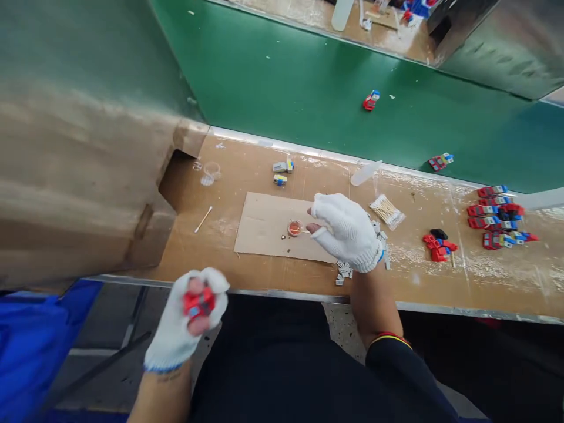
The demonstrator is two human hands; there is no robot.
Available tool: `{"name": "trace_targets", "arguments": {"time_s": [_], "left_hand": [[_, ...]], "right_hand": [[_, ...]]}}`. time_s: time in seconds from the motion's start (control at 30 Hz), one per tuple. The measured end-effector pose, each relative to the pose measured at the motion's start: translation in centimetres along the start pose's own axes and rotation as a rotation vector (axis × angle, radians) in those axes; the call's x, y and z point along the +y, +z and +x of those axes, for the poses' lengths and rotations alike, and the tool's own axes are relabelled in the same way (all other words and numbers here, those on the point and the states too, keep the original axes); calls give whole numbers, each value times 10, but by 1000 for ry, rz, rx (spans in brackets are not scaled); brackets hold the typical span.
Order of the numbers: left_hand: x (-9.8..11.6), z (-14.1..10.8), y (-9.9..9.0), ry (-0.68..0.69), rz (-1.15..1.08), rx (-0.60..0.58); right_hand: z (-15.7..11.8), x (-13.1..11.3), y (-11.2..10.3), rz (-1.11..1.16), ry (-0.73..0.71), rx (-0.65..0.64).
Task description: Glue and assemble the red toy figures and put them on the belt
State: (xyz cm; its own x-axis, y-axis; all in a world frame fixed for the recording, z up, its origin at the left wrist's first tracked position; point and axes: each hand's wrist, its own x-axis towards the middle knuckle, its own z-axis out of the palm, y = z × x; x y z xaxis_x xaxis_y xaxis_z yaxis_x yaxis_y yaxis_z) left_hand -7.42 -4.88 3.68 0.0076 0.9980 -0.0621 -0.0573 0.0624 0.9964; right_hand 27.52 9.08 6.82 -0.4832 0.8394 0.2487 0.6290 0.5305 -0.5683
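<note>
My left hand (187,314), in a white glove with bare fingertips, is closed around a red toy part (198,302) at the bench's front edge. Over the cardboard sheet (264,223), my right hand (341,226), gloved the same way, pinches a thin stick (304,231). The stick's far end is in a small round cup (294,228) of reddish stuff. Small grey pieces (344,271) lie beside and partly behind my right wrist.
On the bench (268,276) are a cotton swab (203,219), grey-yellow parts (282,167), a swab pack (388,211), a clear bottle (365,173) and red parts (439,245). Several red-blue toys (483,222) stand right; a moving green belt or panel (282,88) lies beyond.
</note>
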Motion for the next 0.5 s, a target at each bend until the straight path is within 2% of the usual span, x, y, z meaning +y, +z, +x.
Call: {"name": "trace_targets", "arguments": {"time_s": [0.1,0.17,0.23,0.3,0.37,0.5], "left_hand": [[0,52,16,-72,-328,-231],[3,98,28,-101,-357,-377],[4,141,38,-95,-330,-450],[0,174,46,-67,-313,-473],[-10,195,49,-56,-311,-478],[-38,208,46,-96,-356,-398]], "right_hand": [[4,11,4,-46,-45,1],[-7,19,9,-56,-64,-18],[-18,27,15,-50,-67,-57],[-22,32,22,-67,-37,-101],[-21,35,29,-91,-15,-138],[-16,39,43,-81,-60,-172]]}}
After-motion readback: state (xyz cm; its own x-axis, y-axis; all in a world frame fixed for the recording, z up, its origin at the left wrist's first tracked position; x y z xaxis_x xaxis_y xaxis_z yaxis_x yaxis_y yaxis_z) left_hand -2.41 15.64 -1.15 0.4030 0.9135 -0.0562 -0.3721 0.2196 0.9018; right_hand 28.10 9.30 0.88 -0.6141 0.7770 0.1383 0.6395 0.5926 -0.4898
